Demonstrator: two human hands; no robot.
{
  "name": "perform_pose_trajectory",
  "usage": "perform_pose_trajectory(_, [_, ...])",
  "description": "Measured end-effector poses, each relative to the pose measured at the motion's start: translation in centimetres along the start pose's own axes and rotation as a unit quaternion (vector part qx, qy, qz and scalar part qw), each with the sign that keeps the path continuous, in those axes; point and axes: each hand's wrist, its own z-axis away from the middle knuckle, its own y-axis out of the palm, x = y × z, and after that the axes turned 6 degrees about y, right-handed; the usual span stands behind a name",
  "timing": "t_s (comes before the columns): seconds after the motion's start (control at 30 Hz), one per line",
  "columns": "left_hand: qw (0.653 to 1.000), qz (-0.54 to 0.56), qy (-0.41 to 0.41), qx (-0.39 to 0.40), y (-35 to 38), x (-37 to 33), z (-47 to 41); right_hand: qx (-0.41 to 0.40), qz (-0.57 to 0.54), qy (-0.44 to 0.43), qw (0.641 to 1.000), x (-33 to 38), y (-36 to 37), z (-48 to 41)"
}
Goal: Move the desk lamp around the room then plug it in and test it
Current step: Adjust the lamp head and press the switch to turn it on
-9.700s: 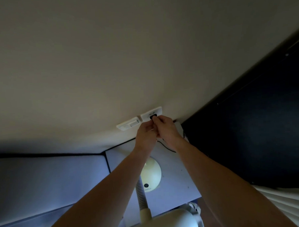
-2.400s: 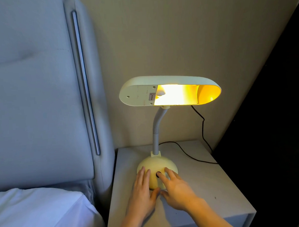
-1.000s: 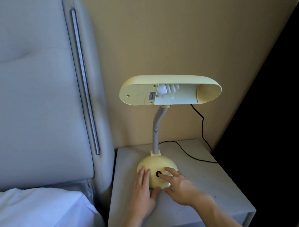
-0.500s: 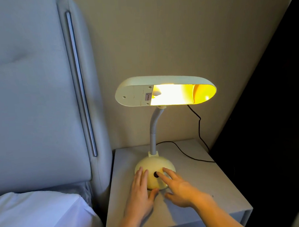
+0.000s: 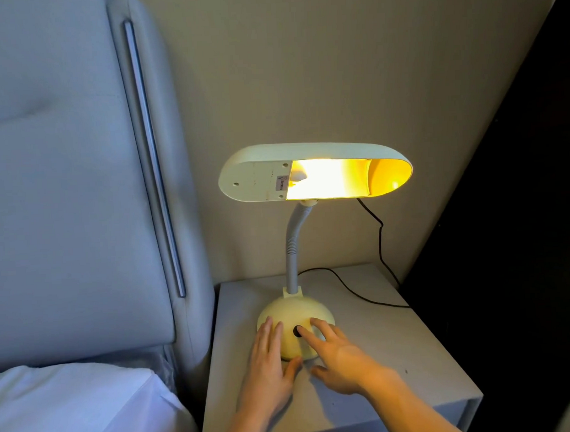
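The cream plastic desk lamp with its domed round base (image 5: 294,316) stands on the pale grey bedside surface (image 5: 397,358), beside the grey upholstered headboard (image 5: 64,192). The oblong shade (image 5: 314,170) is lit, glowing yellow inside. A black power cord (image 5: 355,294) runs from behind the base across the surface and up the beige wall (image 5: 336,66).

The left hand (image 5: 270,363) lies flat against the left side of the base, fingers extended, released and grasping nothing. The right hand (image 5: 342,357) is likewise unclenched; its index fingertip rests on the black round switch (image 5: 297,331) on the front of the base.

Handling judgement: the lamp appears light, with rigid smooth plastic parts. The ribbed grey gooseneck (image 5: 294,241) is flexible and would bend under load, so it makes a poor lifting point. The shade near the bulb may be warm. The base is the best place to take hold, with both palms cupping its sides. The cord limits travel.
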Motion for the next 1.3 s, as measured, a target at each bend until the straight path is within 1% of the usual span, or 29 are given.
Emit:
perform_pose_trajectory(0.47, [1.0,0.012,0.005,-0.013,0.1,-0.1,0.1,-0.013,0.011,0.009,1.0,0.2,0.3,-0.3])
perform_pose_trajectory(0.77, [1.0,-0.001,0.018,-0.008,0.3,0.1,0.1,-0.016,0.016,0.034,0.999,0.8,0.3,-0.3])
perform_pose_trajectory(0.87, [1.0,-0.014,0.022,-0.002,0.2,0.0,0.1,-0.018,0.026,0.035,0.999,0.7,0.6,-0.2])
perform_pose_trajectory(1.13, [0.998,0.055,-0.008,0.03,-1.0,0.1,-0.2,0.001,0.067,0.029,0.997,0.2,1.0,0.4])
perform_pose_trajectory(1.3, [0.998,0.018,-0.027,0.06,-2.3,0.3,0.9,0.013,0.073,0.025,0.997,0.4,0.8,1.3])
